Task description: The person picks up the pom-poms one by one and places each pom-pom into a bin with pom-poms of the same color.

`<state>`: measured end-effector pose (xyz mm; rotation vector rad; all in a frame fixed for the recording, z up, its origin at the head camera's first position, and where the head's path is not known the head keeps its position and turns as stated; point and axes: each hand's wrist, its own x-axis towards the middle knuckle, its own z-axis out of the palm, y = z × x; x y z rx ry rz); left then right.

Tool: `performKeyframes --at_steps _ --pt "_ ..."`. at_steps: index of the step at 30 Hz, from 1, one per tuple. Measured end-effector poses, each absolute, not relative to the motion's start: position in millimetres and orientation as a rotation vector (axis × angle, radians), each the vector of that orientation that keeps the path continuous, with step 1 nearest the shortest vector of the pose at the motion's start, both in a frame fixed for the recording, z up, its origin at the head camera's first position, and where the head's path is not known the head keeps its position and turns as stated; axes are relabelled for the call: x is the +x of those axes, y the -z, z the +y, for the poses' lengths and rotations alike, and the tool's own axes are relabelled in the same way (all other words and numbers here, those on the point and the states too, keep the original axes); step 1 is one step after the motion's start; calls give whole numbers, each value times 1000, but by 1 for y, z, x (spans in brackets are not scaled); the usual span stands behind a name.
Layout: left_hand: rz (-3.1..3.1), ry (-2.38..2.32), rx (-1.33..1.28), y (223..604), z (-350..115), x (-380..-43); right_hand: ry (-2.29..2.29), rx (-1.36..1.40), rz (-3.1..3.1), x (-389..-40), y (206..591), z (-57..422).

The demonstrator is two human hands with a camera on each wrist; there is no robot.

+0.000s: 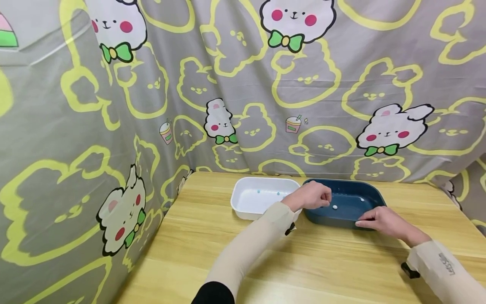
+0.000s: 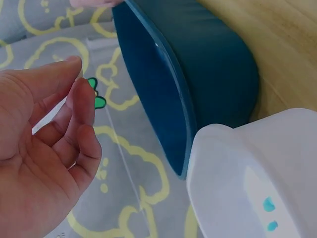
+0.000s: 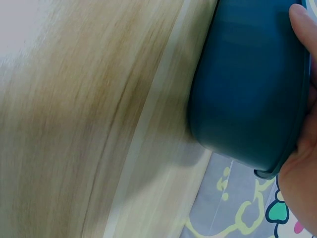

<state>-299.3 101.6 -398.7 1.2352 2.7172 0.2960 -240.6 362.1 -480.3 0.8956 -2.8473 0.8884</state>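
Observation:
My left hand (image 1: 312, 196) is over the left part of a dark blue basin (image 1: 343, 219), palm sideways. In the left wrist view its thumb and forefinger tips come together on a tiny pale piece (image 2: 80, 75), mostly hidden by the fingers. My right hand (image 1: 385, 220) grips the basin's near rim at the right, thumb (image 3: 303, 22) on the outer wall. Inside the basin lie small white pieces (image 1: 335, 207). Left of it stands a white basin (image 1: 247, 211), holding small light-blue pieces (image 2: 269, 204); my left forearm covers its right end.
Both basins stand side by side toward the back of a wooden table (image 1: 197, 236). A patterned grey curtain (image 1: 243, 84) hangs behind the table and along its left side.

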Motion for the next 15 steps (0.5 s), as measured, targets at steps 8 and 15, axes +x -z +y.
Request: performKeyframes --at_steps 8,15 --pt "2710 -342 1165 401 101 -319 -862 898 -2841 -240 478 360" --pt "2758 -319 1040 404 104 -335 -873 904 -2834 -239 479 360"
